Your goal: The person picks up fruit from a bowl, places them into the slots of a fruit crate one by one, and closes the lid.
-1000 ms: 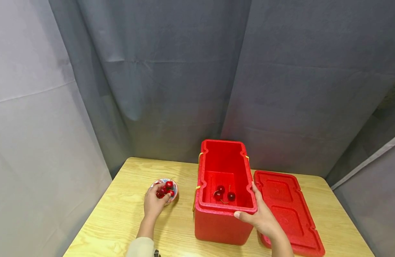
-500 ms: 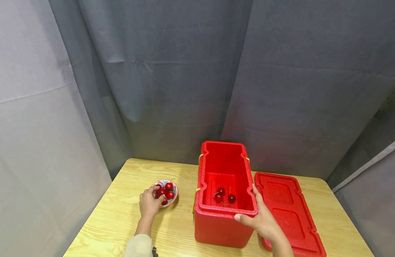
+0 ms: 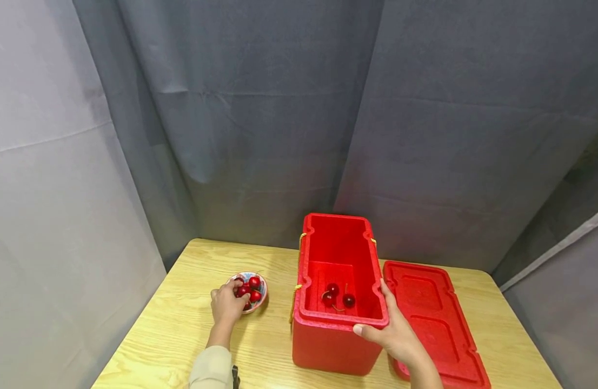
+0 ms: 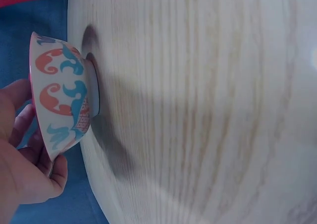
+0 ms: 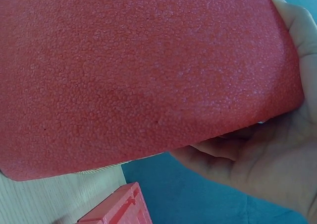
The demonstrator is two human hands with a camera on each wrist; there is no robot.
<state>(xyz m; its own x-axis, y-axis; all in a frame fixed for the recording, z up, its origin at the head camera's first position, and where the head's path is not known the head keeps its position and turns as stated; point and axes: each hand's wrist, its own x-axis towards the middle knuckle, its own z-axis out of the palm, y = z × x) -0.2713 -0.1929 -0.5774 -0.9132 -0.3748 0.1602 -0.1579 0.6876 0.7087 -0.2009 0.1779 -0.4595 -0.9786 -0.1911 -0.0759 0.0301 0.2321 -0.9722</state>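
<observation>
My left hand [image 3: 226, 303] is at the left side of a small patterned bowl [image 4: 64, 92] of red cherries [image 3: 255, 282]. Thumb and fingers reach over the rim and close around a dark cherry [image 3: 243, 292] among the others; the left wrist view hides the fingertips behind the bowl wall. With my right hand [image 3: 398, 329] I grip the near right corner of an open red foam box [image 3: 335, 346], thumb on the front rim and fingers along the right side. Inside it, toward the near end, lie 3 cherries [image 3: 349, 300] with stems.
A red foam lid [image 3: 435, 324] lies flat on the wooden table [image 3: 153, 329], right of the box. Yellow rope [image 3: 297, 294] hangs along the box's side. Grey curtains [image 3: 260, 135] stand close behind the table.
My left hand has drawn back slightly to the left over the bowl, uncovering more of the cherries. My right hand keeps its hold on the box corner.
</observation>
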